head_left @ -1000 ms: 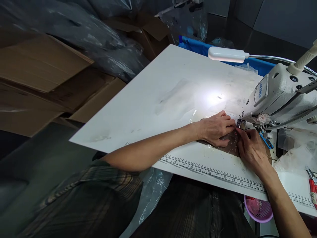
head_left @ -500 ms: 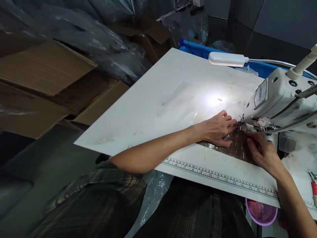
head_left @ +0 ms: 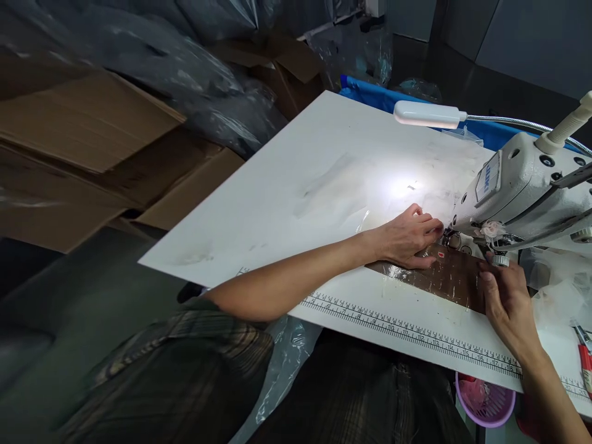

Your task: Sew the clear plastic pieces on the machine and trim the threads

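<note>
A white sewing machine head [head_left: 504,166] marked JUKI stands at the right of the table. Its presser foot and needle area [head_left: 448,237] sit by the fingertips of my left hand [head_left: 409,237], which rests on the table and the brown plate. The fingers are bent and the thumb lies apart, with nothing visible between them. My right hand [head_left: 511,299] is over the right end of the brown plate [head_left: 456,277]. Its thumb and fingers come close together, partly behind a round metal knob [head_left: 500,259]; what they hold is hidden. A small red mark [head_left: 441,254] shows on the plate.
A lit white lamp [head_left: 428,115] hangs over the white table [head_left: 259,209]. A printed ruler [head_left: 407,332] runs along the front edge. Red-handled snips [head_left: 585,364] and sheer cloth [head_left: 559,280] lie right. A purple basket [head_left: 494,413] is below; cardboard boxes [head_left: 74,123] stand left.
My right hand has moved right, away from the presser foot, uncovering more of the brown plate and the red mark. My left hand has stayed almost still. The view has shifted slightly.
</note>
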The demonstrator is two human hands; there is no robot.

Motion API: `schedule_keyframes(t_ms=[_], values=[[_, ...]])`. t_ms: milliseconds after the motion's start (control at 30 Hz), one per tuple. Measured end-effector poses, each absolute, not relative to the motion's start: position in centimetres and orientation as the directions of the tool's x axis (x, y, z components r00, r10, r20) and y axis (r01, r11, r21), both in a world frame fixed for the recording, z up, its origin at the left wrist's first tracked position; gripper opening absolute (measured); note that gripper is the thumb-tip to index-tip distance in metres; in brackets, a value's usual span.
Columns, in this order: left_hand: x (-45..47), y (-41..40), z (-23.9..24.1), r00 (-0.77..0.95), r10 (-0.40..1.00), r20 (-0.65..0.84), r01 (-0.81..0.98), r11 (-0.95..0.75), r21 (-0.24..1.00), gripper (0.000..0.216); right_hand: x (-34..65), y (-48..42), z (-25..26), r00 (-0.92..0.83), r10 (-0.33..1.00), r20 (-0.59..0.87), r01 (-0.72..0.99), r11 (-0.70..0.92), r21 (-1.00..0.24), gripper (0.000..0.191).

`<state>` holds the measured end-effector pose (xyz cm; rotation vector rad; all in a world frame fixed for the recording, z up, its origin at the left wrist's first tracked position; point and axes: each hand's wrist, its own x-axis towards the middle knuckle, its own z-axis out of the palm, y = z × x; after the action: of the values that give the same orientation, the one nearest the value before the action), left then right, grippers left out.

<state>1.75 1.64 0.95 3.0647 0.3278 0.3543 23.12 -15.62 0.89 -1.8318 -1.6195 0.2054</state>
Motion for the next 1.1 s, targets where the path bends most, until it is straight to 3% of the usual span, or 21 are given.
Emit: schedule_keyframes(t_ms=[133,267,400,767,833,967,1100], values=[[1.7,1.6,0.3,0.923,0.253,0.291,0.230,-0.967,0.110,0.044,22.7,-17.2,-0.6,0.083,0.895,0.438,0.883,0.138,-0.448,0.032],[1.8,1.3,-0.3,0.799,0.470,0.375,0.434,-0.882,0.183,0.053,22.6,-17.1,-1.7,-0.055,0.836,0.546,0.895,0.284,-0.345,0.028],[2.1,1.7,-0.7,0.731,0.629,0.266,0.581,-0.777,0.242,0.050,22.7,-16.5,-2.1,-0.111,0.800,0.589,0.890,0.344,-0.299,0.026],[4.1,9.8,2.4,0.881,0.472,-0.022,0.458,-0.843,0.282,0.048,22.8,-16.5,-2.6,-0.129,0.765,0.631,0.886,0.375,-0.272,0.024],[3.7,10.3,2.9,0.871,0.491,-0.001,0.462,-0.818,0.343,0.045,22.9,-16.5,-2.7,-0.135,0.761,0.635,0.883,0.382,-0.271,0.024],[0.5,10.2,3.9,0.795,0.577,0.186,0.446,-0.765,0.465,0.037,23.0,-16.5,-2.9,-0.132,0.761,0.635,0.878,0.387,-0.281,0.023],[-5.5,10.0,5.1,0.687,0.673,0.273,0.524,-0.720,0.456,0.032,23.4,-16.5,-3.2,-0.151,0.750,0.644,0.882,0.397,-0.255,0.025]])
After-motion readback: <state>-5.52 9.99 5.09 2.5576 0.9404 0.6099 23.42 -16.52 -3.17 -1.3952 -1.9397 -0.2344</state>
